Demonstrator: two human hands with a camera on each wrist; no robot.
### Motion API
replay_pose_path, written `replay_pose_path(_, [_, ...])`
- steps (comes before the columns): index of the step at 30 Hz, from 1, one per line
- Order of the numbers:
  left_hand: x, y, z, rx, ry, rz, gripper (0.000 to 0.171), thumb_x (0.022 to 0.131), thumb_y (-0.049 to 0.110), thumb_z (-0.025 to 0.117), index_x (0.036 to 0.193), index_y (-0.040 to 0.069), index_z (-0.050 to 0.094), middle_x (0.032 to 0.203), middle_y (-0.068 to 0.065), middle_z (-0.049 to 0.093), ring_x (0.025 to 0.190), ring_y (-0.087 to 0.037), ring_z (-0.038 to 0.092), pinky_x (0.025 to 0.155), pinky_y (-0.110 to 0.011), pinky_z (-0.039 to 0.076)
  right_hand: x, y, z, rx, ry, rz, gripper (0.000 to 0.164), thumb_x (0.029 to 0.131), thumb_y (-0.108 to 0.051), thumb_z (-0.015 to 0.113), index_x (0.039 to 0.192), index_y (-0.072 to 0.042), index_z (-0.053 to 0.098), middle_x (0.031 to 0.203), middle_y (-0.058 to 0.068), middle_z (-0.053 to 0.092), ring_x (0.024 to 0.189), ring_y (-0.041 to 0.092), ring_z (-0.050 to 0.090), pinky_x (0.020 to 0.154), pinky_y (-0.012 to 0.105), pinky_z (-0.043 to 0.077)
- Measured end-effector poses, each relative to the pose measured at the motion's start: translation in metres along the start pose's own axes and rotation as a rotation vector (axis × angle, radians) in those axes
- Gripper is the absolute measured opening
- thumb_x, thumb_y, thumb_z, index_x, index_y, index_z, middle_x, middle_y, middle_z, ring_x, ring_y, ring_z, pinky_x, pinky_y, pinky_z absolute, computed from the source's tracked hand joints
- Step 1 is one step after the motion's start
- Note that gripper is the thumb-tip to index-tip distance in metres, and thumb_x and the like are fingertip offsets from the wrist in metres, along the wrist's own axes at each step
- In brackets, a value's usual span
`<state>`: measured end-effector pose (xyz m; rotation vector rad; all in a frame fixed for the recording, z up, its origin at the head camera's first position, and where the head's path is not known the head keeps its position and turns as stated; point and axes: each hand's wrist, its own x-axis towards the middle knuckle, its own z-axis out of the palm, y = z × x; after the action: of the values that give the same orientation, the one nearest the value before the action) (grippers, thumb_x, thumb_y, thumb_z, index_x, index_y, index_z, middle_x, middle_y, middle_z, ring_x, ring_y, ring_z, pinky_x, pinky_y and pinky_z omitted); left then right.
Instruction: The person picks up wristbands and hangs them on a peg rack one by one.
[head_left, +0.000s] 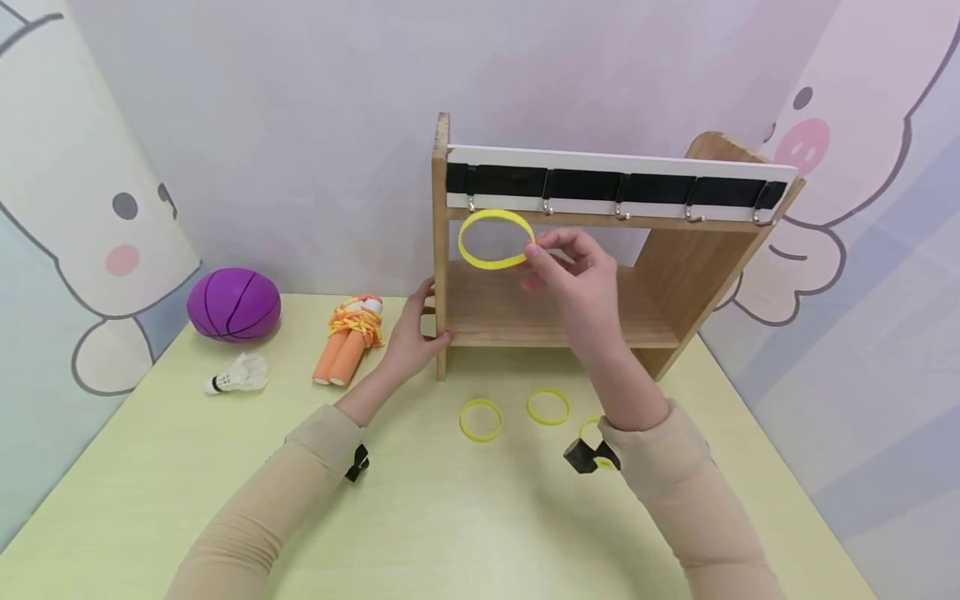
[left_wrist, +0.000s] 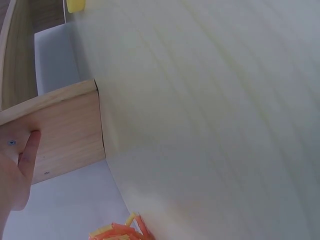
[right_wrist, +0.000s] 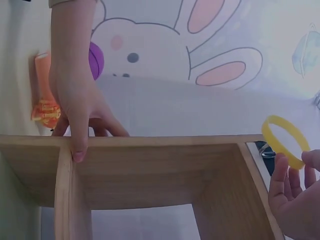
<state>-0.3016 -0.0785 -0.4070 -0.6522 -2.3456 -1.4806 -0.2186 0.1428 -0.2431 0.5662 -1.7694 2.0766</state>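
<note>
A yellow wristband (head_left: 495, 265) is pinched between the thumb and fingers of my right hand (head_left: 588, 287). It is held up in front of the wooden rack (head_left: 555, 337), just below the leftmost metal hook (head_left: 471, 202); in the right wrist view the band (right_wrist: 285, 145) is near the hook strip. My left hand (head_left: 408, 337) holds the rack's left side panel (head_left: 440, 250), thumb at the front edge and fingers against the outer face. Two more yellow wristbands (head_left: 481, 420) lie on the table before the rack, and another (head_left: 590, 427) is partly hidden by the right wrist.
A purple ball (head_left: 234, 305), a shuttlecock (head_left: 238, 374) and an orange-handled jump rope (head_left: 348, 342) lie on the table's left. Several hooks line the rack's white and black strip (head_left: 585, 182). A printed wall stands behind the table.
</note>
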Motion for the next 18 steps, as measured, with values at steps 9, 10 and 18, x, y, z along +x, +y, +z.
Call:
replay_pose_path(9, [0.0,0.001,-0.001,-0.01,0.0,0.008,0.091,0.079,0.011,0.073,0.151,0.024,0.017,0.144,-0.011,0.034,0.113,-0.031,0.051,0.066,-0.037,0.06,0.015,0.014,0.009,0.126,0.013,0.007,0.008,0.084,-0.003,0.068,0.086,-0.003,0.06,0.085,0.008,0.062,0.074,0.021,0.07,0.07,0.029,0.058])
replay_pose_path(10, [0.0,0.001,-0.001,-0.009,0.0,0.006,0.091,0.08,0.011,0.073,0.151,0.024,0.017,0.144,-0.011,0.034,0.113,-0.031,0.051,0.066,-0.037,0.06,0.016,0.016,0.009,0.118,0.017,0.011,0.008,0.084,-0.004,0.068,0.086,-0.004,0.06,0.085,0.008,0.062,0.074,0.02,0.07,0.07,0.029,0.058])
replay_pose_path(18, [-0.001,0.0,0.0,-0.001,-0.002,0.012,0.091,0.079,0.009,0.072,0.151,0.023,0.017,0.144,-0.012,0.034,0.113,-0.031,0.051,0.065,-0.037,0.06,0.015,0.031,0.005,0.01,0.011,0.056,0.011,0.085,-0.011,0.069,0.088,-0.007,0.06,0.084,0.006,0.064,0.076,0.021,0.065,0.071,0.029,0.058])
